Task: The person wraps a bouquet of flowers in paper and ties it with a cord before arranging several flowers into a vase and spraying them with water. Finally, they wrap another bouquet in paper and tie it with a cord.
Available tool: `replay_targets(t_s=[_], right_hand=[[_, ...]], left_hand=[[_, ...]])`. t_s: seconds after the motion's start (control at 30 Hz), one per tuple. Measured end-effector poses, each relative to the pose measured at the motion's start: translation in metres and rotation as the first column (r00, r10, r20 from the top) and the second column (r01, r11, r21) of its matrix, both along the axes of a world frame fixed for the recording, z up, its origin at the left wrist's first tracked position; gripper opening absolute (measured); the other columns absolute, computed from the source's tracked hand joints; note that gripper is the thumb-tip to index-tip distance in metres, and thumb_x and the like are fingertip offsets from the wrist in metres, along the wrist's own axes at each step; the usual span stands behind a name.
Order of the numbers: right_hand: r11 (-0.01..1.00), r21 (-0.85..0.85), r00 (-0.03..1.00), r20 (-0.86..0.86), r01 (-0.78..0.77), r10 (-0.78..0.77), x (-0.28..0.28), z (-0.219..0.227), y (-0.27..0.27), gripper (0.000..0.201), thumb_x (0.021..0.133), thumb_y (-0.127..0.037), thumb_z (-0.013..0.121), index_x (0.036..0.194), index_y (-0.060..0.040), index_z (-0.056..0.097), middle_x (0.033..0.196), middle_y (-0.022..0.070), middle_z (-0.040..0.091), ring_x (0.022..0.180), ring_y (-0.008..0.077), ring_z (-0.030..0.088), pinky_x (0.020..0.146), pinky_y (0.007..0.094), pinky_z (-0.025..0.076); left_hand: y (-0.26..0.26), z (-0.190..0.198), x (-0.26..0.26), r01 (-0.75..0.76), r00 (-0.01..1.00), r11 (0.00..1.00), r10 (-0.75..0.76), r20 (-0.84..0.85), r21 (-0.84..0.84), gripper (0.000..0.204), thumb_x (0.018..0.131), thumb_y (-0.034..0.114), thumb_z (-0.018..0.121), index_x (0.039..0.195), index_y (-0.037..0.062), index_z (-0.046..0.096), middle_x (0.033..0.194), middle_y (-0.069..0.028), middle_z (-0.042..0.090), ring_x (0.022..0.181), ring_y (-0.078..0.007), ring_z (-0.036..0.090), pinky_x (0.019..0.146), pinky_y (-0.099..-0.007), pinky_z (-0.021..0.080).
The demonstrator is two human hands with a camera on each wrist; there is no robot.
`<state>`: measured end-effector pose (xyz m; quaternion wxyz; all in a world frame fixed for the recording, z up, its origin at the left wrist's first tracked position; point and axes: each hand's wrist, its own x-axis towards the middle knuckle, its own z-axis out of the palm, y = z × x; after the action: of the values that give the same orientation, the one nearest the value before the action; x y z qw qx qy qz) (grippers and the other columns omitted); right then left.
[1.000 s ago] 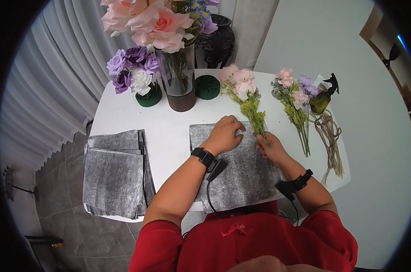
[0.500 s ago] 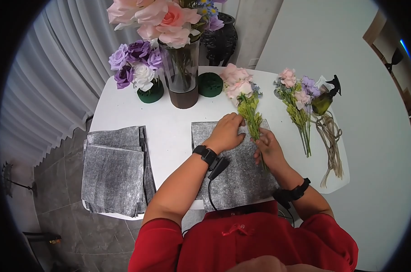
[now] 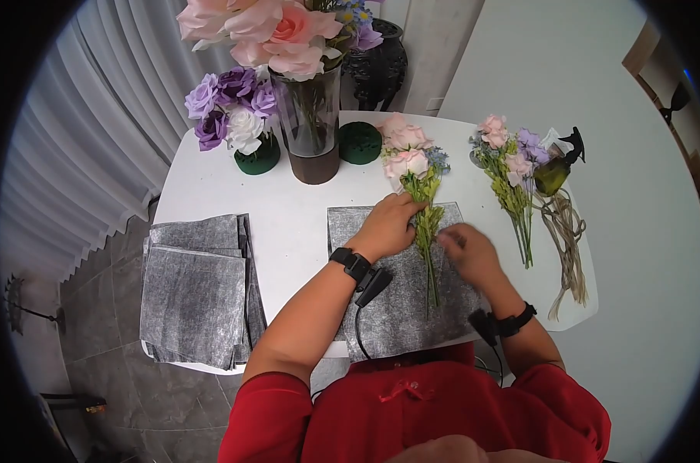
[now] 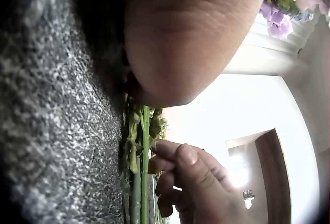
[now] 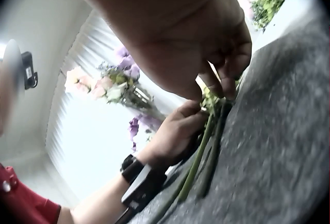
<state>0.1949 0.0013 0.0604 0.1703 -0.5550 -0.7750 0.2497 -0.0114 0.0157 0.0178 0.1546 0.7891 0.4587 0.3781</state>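
A bunch of pink flowers (image 3: 406, 163) lies on a grey textured sheet (image 3: 381, 316), blossoms at the back edge and stems (image 3: 430, 278) toward the body. My left hand (image 3: 387, 228) grips the bunch's leafy upper stems from the left; its palm hides the contact in the left wrist view. Just right of the stems is my right hand (image 3: 473, 255), fingers loosely bent and holding nothing visible. Green stems (image 5: 198, 162) run below both hands in the right wrist view.
Grey sheets (image 3: 192, 297) are stacked at left. Behind stand a tall vase (image 3: 313, 131), purple and white flowers (image 3: 244, 130) and green foam (image 3: 359, 143). At right lie another bunch (image 3: 512, 181), a spray bottle (image 3: 552, 176) and raffia strands (image 3: 567, 247).
The bunch has come left and toward the body, onto the sheet. My right hand has let go of its stems and moved slightly right; my left fingers have closed on it.
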Motion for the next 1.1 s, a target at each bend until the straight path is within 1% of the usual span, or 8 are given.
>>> replay_targets(t_s=[0.13,0.43,0.53,0.6,0.73,0.9,1.03,1.1], right_hand=[[0.966,0.214,0.990,-0.005,0.142,-0.144,0.028,-0.018,0.045,0.035,0.084,-0.027,0.066,0.108,-0.0016,0.060,0.088,0.0104,0.064,0.074,0.0203,0.060,0.068,0.0308,0.047],[0.986,-0.147,0.988,0.140,0.081,-0.061,0.024,-0.034,0.086,0.042,0.074,-0.034,0.074,0.085,0.0017,0.054,0.067,0.0097,0.055,0.062,0.0233,0.056,0.061,0.0369,0.047],[0.999,-0.032,1.000,-0.024,0.013,-0.014,0.020,-0.027,0.082,0.037,0.079,-0.029,0.071,0.078,-0.0005,0.047,0.061,0.0046,0.050,0.052,0.0168,0.048,0.049,0.0325,0.043],[0.896,-0.436,0.894,-0.430,-0.083,-0.126,0.004,-0.002,0.067,0.027,0.083,-0.024,0.067,0.082,-0.0006,0.052,0.063,0.0031,0.051,0.049,0.0116,0.047,0.043,0.0258,0.039],[0.848,-0.470,0.816,-0.573,-0.244,-0.082,-0.022,-0.007,0.063,0.027,0.088,-0.024,0.062,0.096,0.0005,0.056,0.071,0.0010,0.056,0.051,0.0060,0.049,0.041,0.0195,0.039],[0.861,-0.422,0.847,-0.531,-0.283,0.019,-0.039,-0.025,0.067,0.025,0.094,-0.026,0.055,0.099,-0.0019,0.055,0.072,0.0008,0.056,0.053,0.0063,0.049,0.043,0.0200,0.039],[0.929,-0.191,0.780,-0.609,-0.317,0.141,-0.042,-0.046,0.065,0.021,0.088,-0.019,0.062,0.099,-0.0021,0.054,0.068,0.0008,0.056,0.057,0.0097,0.051,0.054,0.0238,0.041],[0.964,-0.026,0.938,-0.240,-0.265,0.251,-0.040,-0.034,0.056,0.028,0.083,-0.017,0.067,0.104,-0.0048,0.053,0.064,0.0002,0.051,0.055,0.0119,0.050,0.054,0.0274,0.041]], left_hand=[[0.000,-0.001,0.001,-0.011,1.000,1.000,0.012,-0.024,0.029,0.048,0.068,0.004,0.056,0.117,0.0025,0.058,0.092,-0.0139,0.054,0.091,-0.0322,0.052,0.082,-0.0400,0.044],[-0.001,-0.002,0.002,-0.039,0.997,0.999,0.039,-0.073,0.008,0.048,0.069,0.005,0.056,0.117,0.0030,0.059,0.092,-0.0126,0.054,0.091,-0.0304,0.051,0.082,-0.0382,0.044],[-0.001,-0.002,0.001,-0.047,0.996,0.999,0.048,-0.073,0.014,0.048,0.069,0.005,0.056,0.116,0.0027,0.059,0.091,-0.0130,0.054,0.091,-0.0308,0.051,0.081,-0.0387,0.044],[0.000,-0.002,0.002,-0.027,0.999,1.000,0.027,-0.041,0.013,0.047,0.068,0.005,0.057,0.115,0.0023,0.059,0.091,-0.0138,0.054,0.090,-0.0316,0.052,0.081,-0.0396,0.044],[0.003,-0.008,0.001,-0.044,0.999,0.999,0.044,0.004,0.027,0.046,0.066,0.004,0.058,0.113,0.0017,0.060,0.087,-0.0147,0.054,0.088,-0.0338,0.052,0.079,-0.0419,0.044],[0.000,0.015,-0.006,-0.041,0.948,0.903,0.170,0.268,-0.427,0.060,0.071,-0.002,0.053,0.130,0.0039,0.044,0.080,-0.0149,0.055,0.083,-0.0284,0.057,0.076,-0.0346,0.046],[0.010,-0.003,-0.010,-0.053,0.914,0.950,0.171,0.368,-0.308,0.061,0.074,-0.007,0.048,0.134,0.0041,0.039,0.089,-0.0095,0.054,0.081,-0.0184,0.056,0.075,-0.0280,0.046],[0.014,-0.012,-0.011,-0.045,0.906,0.943,0.177,0.384,-0.328,0.058,0.074,-0.010,0.045,0.130,0.0017,0.043,0.093,-0.0070,0.052,0.081,-0.0140,0.054,0.075,-0.0257,0.045]])
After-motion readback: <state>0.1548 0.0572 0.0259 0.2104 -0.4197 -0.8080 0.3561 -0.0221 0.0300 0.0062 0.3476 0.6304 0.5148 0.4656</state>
